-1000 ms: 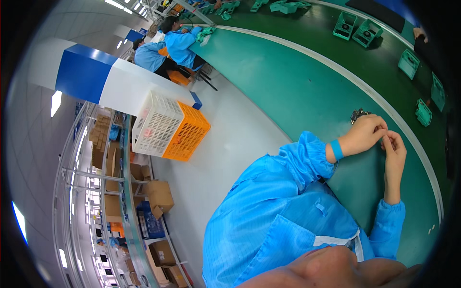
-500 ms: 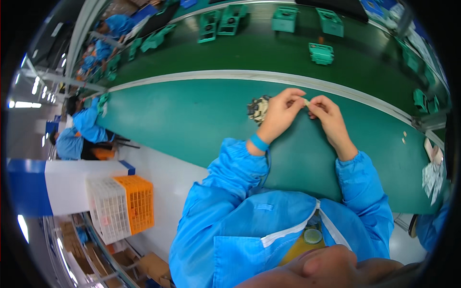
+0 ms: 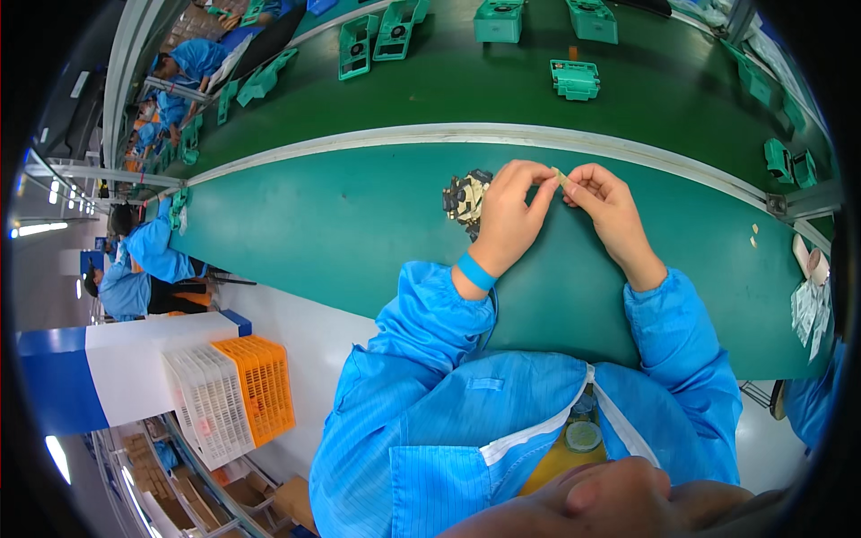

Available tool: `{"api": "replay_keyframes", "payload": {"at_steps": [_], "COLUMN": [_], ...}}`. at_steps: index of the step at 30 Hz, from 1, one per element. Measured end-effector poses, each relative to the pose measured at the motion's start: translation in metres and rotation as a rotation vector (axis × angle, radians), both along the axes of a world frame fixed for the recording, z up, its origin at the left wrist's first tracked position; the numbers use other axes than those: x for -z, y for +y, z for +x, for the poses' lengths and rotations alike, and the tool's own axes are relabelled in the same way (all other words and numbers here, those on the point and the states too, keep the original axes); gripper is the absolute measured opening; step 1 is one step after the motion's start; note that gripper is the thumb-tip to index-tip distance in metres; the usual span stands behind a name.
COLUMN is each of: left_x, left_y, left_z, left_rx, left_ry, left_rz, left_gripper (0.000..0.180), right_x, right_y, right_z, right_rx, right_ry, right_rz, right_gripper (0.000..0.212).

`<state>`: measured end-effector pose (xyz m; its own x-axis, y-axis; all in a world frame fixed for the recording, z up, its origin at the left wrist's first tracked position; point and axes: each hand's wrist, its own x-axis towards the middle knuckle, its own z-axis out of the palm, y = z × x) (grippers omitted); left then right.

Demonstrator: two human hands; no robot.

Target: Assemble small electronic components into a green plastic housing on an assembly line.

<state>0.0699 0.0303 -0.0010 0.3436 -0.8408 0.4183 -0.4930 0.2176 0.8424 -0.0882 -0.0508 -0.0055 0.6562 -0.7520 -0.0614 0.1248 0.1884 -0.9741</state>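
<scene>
The left hand (image 3: 513, 215) and right hand (image 3: 607, 213) hide part of a small pale piece (image 3: 561, 177), and it is too tiny to name. The left hand covers one side of the cream and black parts (image 3: 466, 199). A green case (image 3: 592, 21) is cut off at the top. Two pale bits (image 3: 754, 229) are too small to tell
</scene>
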Motion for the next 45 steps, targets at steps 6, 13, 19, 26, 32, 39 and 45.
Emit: {"api": "replay_keyframes", "payload": {"at_steps": [6,13,19,26,32,39,45], "left_x": [-0.001,0.000,-0.001,-0.005,-0.002,0.000,0.002], "left_y": [-0.008,-0.002,-0.004,-0.010,-0.011,-0.011,-0.012], "left_z": [-0.004,-0.006,-0.015,-0.020,-0.022,-0.025,-0.026], "left_rx": [0.026,0.039,0.037,0.031,0.019,0.029,0.041], "left_ry": [-0.291,-0.452,-0.409,-0.347,-0.372,-0.367,-0.361], "left_rz": [-0.137,-0.126,-0.074,-0.076,-0.076,-0.038,-0.061], "left_gripper": [0.008,0.010,0.009,0.007,0.005,0.007,0.006], "right_x": [0.001,-0.001,-0.002,-0.001,0.002,0.000,0.001], "right_y": [0.001,0.010,0.010,0.002,0.001,0.001,-0.001], "right_z": [-0.003,-0.002,-0.011,-0.014,-0.017,-0.021,-0.025], "right_rx": [0.105,0.201,0.196,0.186,0.168,0.144,0.136], "right_ry": [0.102,0.218,0.226,0.211,0.214,0.232,0.237], "right_rz": [-0.377,-0.800,-0.752,-0.674,-0.675,-0.649,-0.543], "right_gripper": [0.008,0.004,0.004,0.006,0.007,0.007,0.005]}}
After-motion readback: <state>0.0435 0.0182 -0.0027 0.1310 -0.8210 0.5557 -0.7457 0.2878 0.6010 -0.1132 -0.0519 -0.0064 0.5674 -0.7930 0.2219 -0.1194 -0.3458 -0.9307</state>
